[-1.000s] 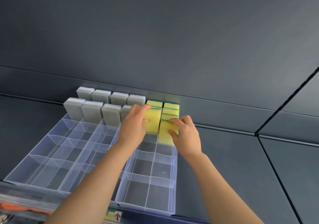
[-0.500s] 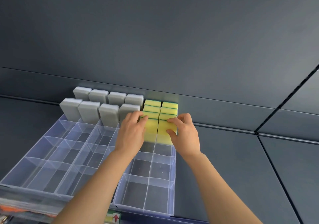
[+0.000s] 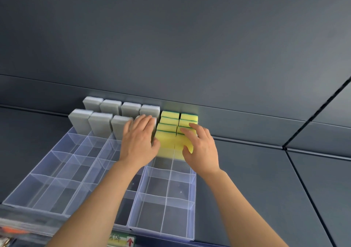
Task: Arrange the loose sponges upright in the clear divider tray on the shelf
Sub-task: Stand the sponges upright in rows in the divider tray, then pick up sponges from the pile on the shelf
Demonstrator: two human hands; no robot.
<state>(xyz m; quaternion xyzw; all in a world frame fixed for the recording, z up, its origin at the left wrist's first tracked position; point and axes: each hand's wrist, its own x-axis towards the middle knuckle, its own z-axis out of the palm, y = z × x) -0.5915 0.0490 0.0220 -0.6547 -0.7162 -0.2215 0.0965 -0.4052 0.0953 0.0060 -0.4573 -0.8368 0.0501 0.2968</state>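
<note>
Shelf: a dark grey shelf unit (image 3: 266, 189) with a plain back panel fills the view.

Trays: the clear divider tray (image 3: 193, 199) lies on the shelf deck, its far end against the back panel. A second clear tray (image 3: 47, 186) of the same kind sits touching its left side.

Stock, grey: eight grey sponges (image 3: 99, 125) stand upright in two rows of four across the far cells of the left tray.

Stock, yellow: yellow sponges with green scouring backs (image 3: 169, 122) stand upright in two files at the far end of the right tray, packed face to face.

Hands: the left hand (image 3: 139, 142) is spread, fingers straight across the top of the nearest grey sponge, thumb against the side of the front left yellow sponge. The right hand (image 3: 201, 146) pinches the front right yellow sponge (image 3: 182, 142), fingers over its top edge and thumb on its near face.

Minor: a shelf-edge label with a red arrow (image 3: 130, 242) shows at the bottom.

Assessment: the far cells are filled and orderly; the front pair appears to be getting its final seating. All nearer cells hold nothing. No loose sponges are in view, so what is left cannot be told.
</note>
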